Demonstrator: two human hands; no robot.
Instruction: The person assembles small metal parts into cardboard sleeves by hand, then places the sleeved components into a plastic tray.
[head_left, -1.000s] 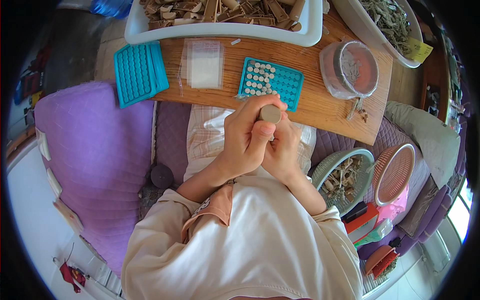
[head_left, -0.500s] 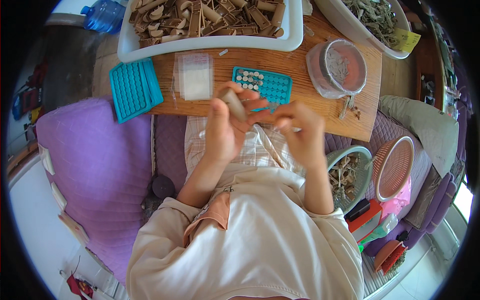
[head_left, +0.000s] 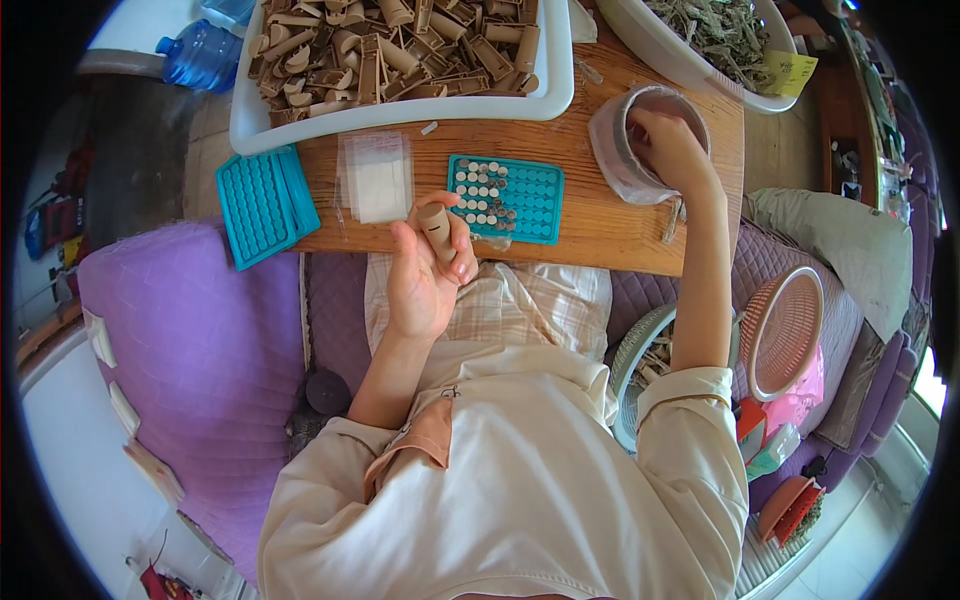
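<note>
Since half a second ago the right hand (head_left: 670,150) has been moved away into the round container (head_left: 650,140); its grip cannot be told. The small brown tube (head_left: 436,228) is being held upright, fingers closed, by the left hand (head_left: 425,275) before the teal tray (head_left: 520,200).

top: cream, short sleeves (head_left: 690,420) | cuff lining: salmon | trousers: pale plaid

I see a matt, papery brown tube (head_left: 436,228) in my left hand (head_left: 425,275), just short of the grainy wooden board (head_left: 590,215), on which sit a smooth teal plastic tray (head_left: 507,198), glossy clear plastic sachets (head_left: 376,178) and a translucent plastic tub (head_left: 640,145).
</note>
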